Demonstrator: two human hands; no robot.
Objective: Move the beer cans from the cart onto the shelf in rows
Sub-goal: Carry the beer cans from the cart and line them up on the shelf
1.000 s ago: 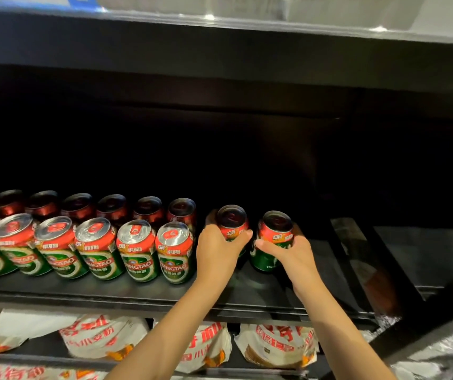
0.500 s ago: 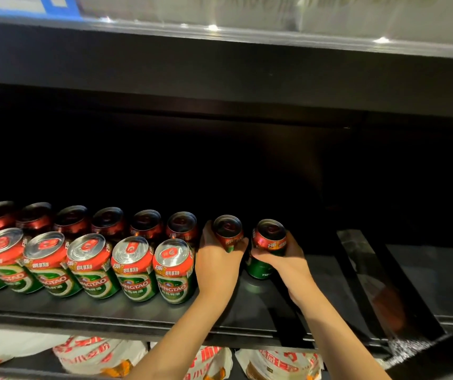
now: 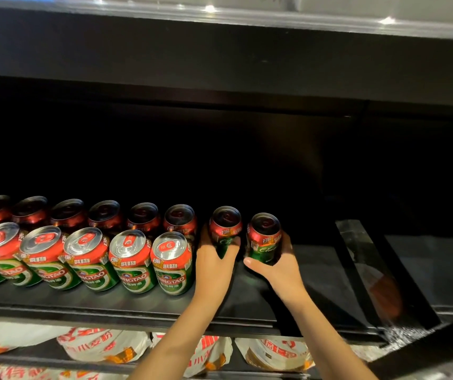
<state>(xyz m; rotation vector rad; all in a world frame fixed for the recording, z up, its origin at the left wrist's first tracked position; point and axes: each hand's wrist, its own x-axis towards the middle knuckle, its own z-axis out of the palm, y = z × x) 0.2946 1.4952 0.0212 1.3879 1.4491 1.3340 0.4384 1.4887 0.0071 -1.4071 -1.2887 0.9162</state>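
Note:
Two rows of red-and-green beer cans stand on a dark shelf (image 3: 250, 300). The front row ends at a can (image 3: 172, 266) in the middle; the back row (image 3: 104, 216) runs behind it into shadow. My left hand (image 3: 214, 263) grips a can (image 3: 225, 223) at the right end of the back row. Just right of it, my right hand (image 3: 280, 266) grips another can (image 3: 264, 234). Both cans stand upright on the shelf. The cart is out of view.
Bare shelf surface lies right of the held cans, up to a slanted glossy divider (image 3: 368, 270). The board above (image 3: 219, 58) hangs low over the cans. White-and-red packets (image 3: 104, 345) lie on the lower shelf.
Both hands have pushed their cans deeper into the shelf, into line with the back row. The camera has tilted so the shelf sits lower in view.

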